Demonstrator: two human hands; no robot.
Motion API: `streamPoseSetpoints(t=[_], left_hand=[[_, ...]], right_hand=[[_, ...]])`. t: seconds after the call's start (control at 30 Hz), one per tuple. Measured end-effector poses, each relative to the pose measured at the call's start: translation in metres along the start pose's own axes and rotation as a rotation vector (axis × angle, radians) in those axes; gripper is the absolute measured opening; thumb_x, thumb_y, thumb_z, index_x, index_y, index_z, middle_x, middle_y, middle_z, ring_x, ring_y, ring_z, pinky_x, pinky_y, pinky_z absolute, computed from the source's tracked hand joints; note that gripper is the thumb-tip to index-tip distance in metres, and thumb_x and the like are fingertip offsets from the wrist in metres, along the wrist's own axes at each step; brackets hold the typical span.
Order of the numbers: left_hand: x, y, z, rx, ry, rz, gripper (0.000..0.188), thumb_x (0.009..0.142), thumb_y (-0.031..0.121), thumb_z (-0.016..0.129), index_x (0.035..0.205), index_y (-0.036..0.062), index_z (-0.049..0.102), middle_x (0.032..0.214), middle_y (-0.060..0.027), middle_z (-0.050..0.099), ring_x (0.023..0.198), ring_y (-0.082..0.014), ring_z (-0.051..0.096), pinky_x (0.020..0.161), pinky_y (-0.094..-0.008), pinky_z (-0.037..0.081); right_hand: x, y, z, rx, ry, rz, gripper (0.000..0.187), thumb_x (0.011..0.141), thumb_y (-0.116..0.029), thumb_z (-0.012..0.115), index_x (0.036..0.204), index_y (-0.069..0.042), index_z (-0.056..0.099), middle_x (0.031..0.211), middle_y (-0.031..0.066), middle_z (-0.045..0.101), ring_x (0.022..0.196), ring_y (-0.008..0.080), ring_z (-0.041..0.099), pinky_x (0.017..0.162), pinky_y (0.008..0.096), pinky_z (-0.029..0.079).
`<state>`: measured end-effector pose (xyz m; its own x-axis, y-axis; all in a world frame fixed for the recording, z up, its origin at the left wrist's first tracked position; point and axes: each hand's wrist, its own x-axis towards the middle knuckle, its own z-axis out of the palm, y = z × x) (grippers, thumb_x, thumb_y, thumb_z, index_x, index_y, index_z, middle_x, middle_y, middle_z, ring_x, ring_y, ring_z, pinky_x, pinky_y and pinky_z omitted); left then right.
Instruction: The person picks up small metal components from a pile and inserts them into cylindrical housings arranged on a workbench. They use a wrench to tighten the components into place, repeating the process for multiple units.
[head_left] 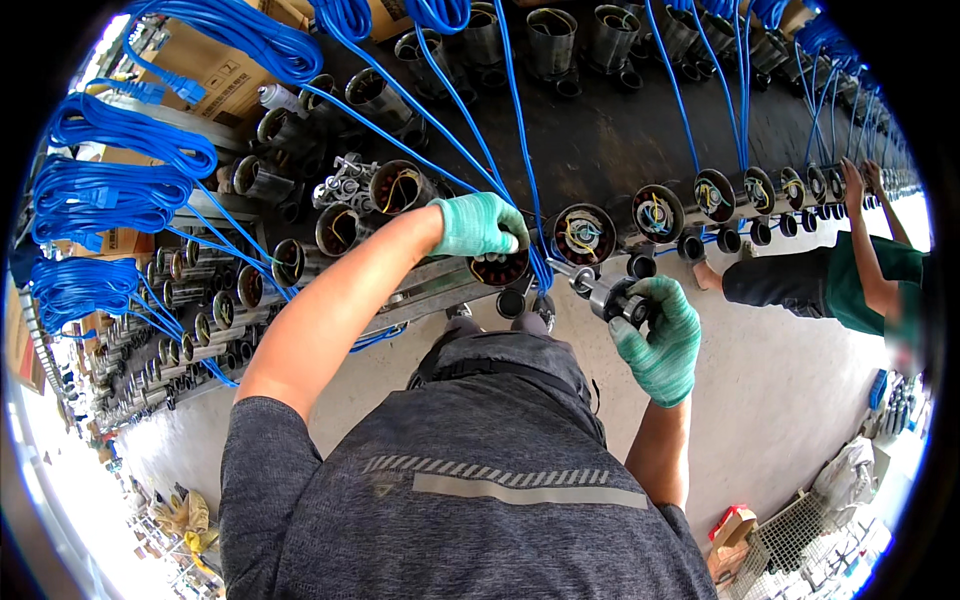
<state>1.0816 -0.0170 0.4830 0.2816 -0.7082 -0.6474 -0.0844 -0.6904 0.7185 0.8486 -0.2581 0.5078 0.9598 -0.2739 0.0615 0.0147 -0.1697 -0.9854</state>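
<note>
My left hand (478,226), in a green knit glove, bends over the open top of a motor housing (498,272) at the bench's near edge. Its fingers are curled together, and what they pinch, if anything, is hidden. To the right, my gloved right hand (660,338) grips a motor rotor (606,296) with a bright metal shaft pointing up and left. The rotor is held clear of the bench, just below an open housing (583,235) with copper windings and loose coloured wires inside.
Coiled blue cables (115,195) hang at left and along the top, their leads running to the housings. Rows of similar housings (552,42) line the dark bench (610,125). Small metal parts (358,185) are piled left. A co-worker (850,275) stands at right, hands by the bench.
</note>
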Motion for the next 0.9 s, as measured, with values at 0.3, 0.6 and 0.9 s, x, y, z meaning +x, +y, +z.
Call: streamPoseSetpoints(t=[0.3, 0.6, 0.9], left_hand=[[0.003, -0.02, 0.009, 0.624, 0.187, 0.402, 0.023, 0.098, 0.009, 0.069, 0.121, 0.0073, 0.074, 0.113, -0.0113, 0.069, 0.101, -0.0338, 0.071, 0.088, -0.0462, 0.056], [0.004, 0.023, -0.016, 0.602, 0.053, 0.312, 0.024, 0.099, 0.015, 0.07, 0.122, 0.0077, 0.075, 0.113, -0.0157, 0.077, 0.105, -0.0351, 0.073, 0.091, -0.0463, 0.056], [0.027, 0.015, -0.028, 0.57, 0.015, 0.315, 0.033, 0.095, 0.021, 0.077, 0.125, 0.0086, 0.076, 0.117, -0.0131, 0.079, 0.111, -0.0324, 0.074, 0.097, -0.0433, 0.057]], right_hand=[[0.008, -0.007, 0.047, -0.232, -0.141, -0.067, 0.041, 0.078, -0.006, 0.088, 0.115, -0.005, 0.071, 0.095, 0.0102, 0.077, 0.083, 0.0175, 0.074, 0.077, 0.0325, 0.06], [0.036, -0.002, 0.099, -0.448, -0.242, -0.035, 0.041, 0.081, -0.011, 0.084, 0.12, -0.006, 0.072, 0.099, 0.0148, 0.074, 0.081, 0.0288, 0.074, 0.074, 0.038, 0.06], [0.055, 0.033, 0.134, -0.652, -0.377, -0.032, 0.045, 0.08, -0.012, 0.082, 0.123, -0.001, 0.073, 0.106, 0.0193, 0.075, 0.092, 0.0361, 0.075, 0.083, 0.0434, 0.061]])
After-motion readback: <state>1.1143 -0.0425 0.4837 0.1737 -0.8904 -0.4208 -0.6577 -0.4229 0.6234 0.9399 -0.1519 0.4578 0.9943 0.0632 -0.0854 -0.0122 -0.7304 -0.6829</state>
